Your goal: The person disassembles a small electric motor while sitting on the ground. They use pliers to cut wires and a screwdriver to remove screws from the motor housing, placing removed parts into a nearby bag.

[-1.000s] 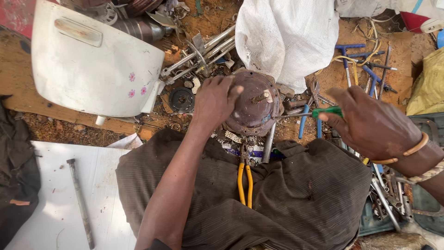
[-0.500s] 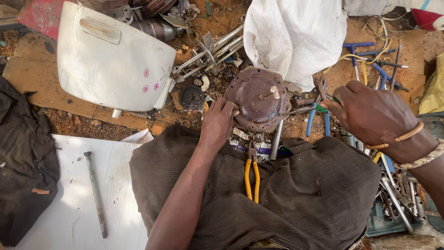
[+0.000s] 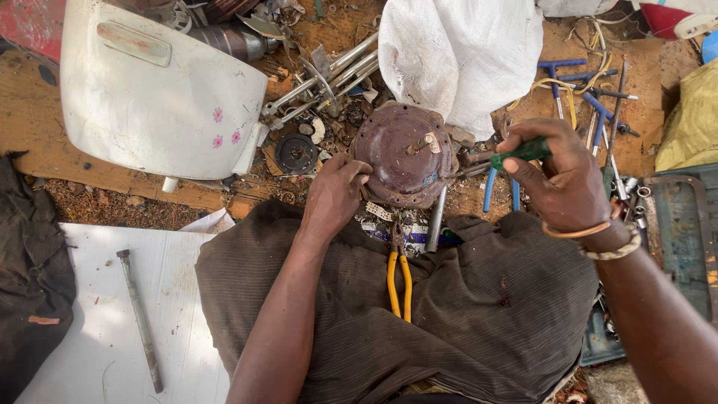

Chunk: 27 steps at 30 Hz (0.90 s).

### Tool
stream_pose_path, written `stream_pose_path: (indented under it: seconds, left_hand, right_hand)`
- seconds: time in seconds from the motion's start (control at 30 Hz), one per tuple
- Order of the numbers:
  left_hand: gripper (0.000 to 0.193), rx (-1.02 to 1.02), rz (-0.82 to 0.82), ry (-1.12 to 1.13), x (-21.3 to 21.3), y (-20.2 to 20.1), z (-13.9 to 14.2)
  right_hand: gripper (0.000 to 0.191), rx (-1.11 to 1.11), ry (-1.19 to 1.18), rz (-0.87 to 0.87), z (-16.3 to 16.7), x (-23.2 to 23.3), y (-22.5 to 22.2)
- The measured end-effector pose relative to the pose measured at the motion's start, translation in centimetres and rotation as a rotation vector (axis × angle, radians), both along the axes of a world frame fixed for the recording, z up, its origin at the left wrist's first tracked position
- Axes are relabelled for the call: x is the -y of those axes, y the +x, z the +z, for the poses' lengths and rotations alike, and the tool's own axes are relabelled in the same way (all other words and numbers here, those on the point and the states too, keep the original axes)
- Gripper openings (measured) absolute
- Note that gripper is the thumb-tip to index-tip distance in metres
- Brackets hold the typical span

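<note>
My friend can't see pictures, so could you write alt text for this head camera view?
A seated person's left hand steadies a rusty round motor housing between the knees, while the right hand holds a green-handled screwdriver beside it. Yellow-handled pliers lie on the lap; a white panel, a white sack and scattered tools lie around.

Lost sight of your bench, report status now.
Left hand grips the rim of the round rusty motor housing. Right hand holds a green-handled screwdriver, tip toward the housing. Yellow-handled pliers lie in the lap below.
</note>
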<state>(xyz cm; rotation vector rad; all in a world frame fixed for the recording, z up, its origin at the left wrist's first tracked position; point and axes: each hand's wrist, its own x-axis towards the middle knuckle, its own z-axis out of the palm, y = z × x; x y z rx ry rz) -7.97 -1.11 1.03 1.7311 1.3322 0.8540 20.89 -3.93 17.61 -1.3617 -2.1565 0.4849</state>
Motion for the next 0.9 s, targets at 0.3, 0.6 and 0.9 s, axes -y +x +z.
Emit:
stream_pose_path:
  seconds: [0.3, 0.6, 0.9]
  left_hand:
    - [0.012, -0.095, -0.012, 0.189, 0.2, 0.4, -0.5]
    - [0.017, -0.09, -0.157, 0.6, 2.1, 4.4, 0.1]
    - [0.043, -0.181, -0.222, 0.48, 2.1, 9.5, 0.6]
  right_hand:
    - [0.045, -0.678, -0.031, -0.532, -8.6, 1.9, -0.2]
    - [0.051, -0.404, -0.013, -0.564, -10.4, 2.0, -1.7]
    - [0.049, -0.37, 0.108, -0.523, -11.4, 2.1, -1.7]
